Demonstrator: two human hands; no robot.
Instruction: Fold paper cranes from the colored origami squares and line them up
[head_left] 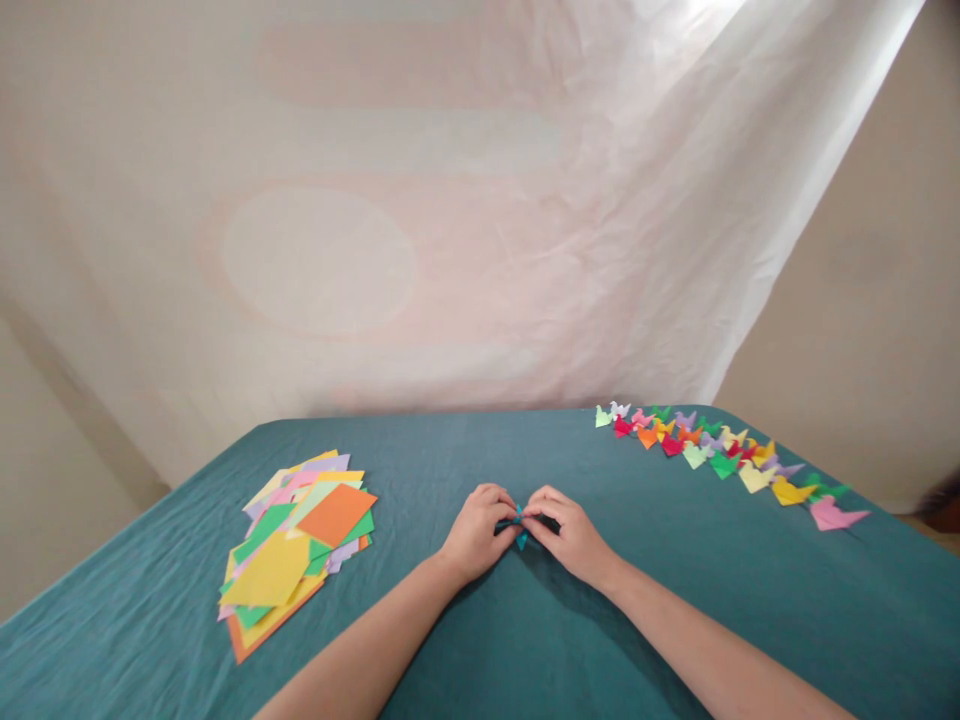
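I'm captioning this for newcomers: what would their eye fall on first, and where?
Likely the rows of bright folded paper birds, along the right side of the teal-covered table. On the left lies a loose pile of colourful paper sheets. Between them, the left hand and right hand pinch a small blue folded paper.

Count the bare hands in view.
2: the left hand and the right hand, at opposite sides of the small blue folded paper between their fingertips. No others show.

From the head camera at six o'clock, I look forward and down, near the worktop [442, 455], toward the hanging sheet [495, 250] at twelve.
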